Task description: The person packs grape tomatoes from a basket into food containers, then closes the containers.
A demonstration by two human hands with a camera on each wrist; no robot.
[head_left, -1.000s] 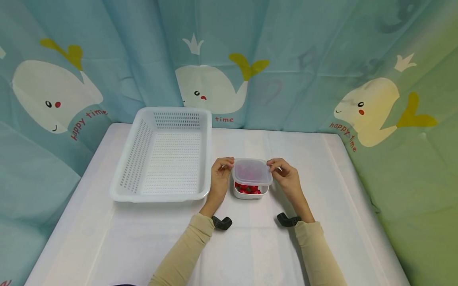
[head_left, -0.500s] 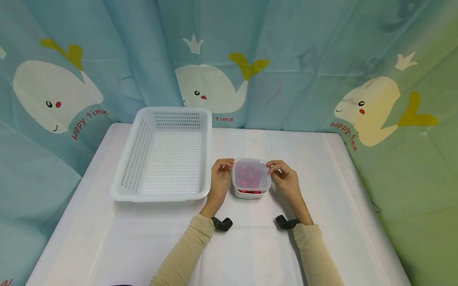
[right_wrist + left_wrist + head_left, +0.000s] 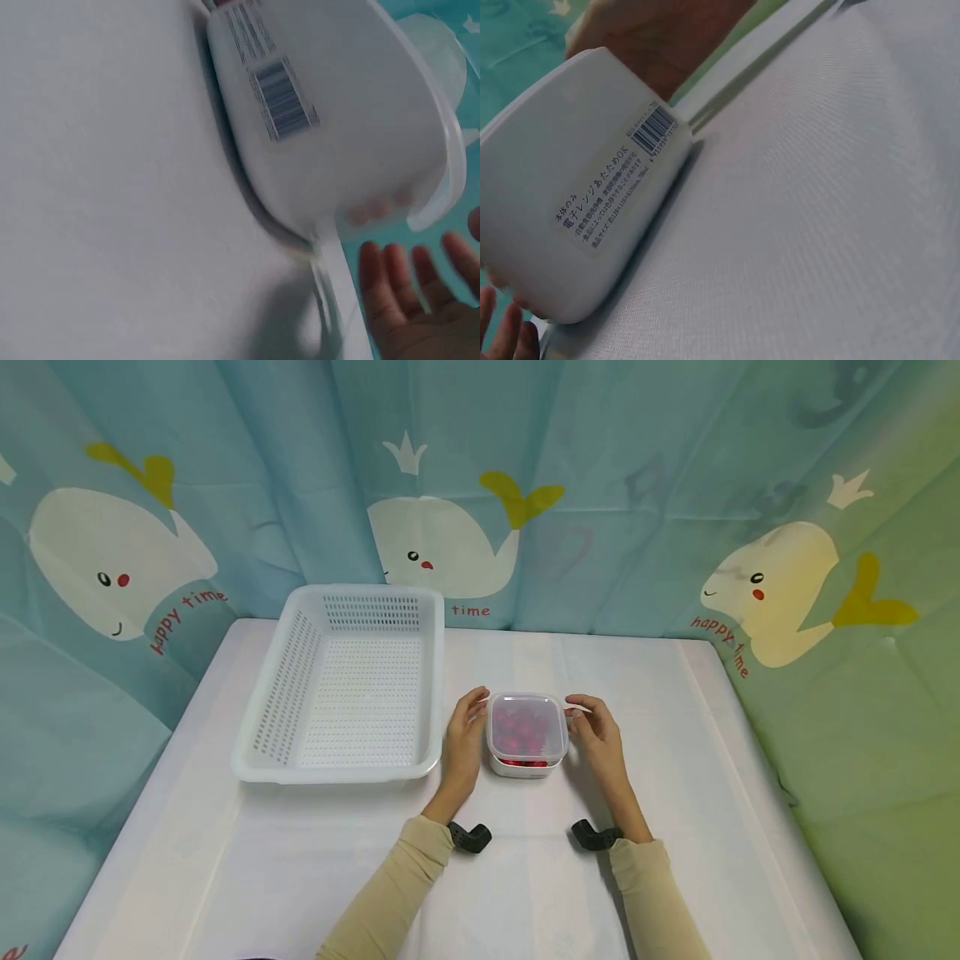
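A white food container stands on the table, with several small red things showing in a strip under the front edge of its lid. That clear lid lies over the container, its front edge not flush with the rim. To the left is my left hand, fingers extended close to the lid's edge; whether they touch it I cannot tell. My right hand is at the other side, fingers spread and apart from the container in the right wrist view. A printed label with a barcode marks the container's side.
A white perforated basket stands at the left, close to my left hand. The table has a white cloth. Behind and along the sides hangs a blue-green curtain with printed whales.
The lid has come down over the container, hiding most of the red things. Both hands then loosened from its edges, their fingers spreading outward.
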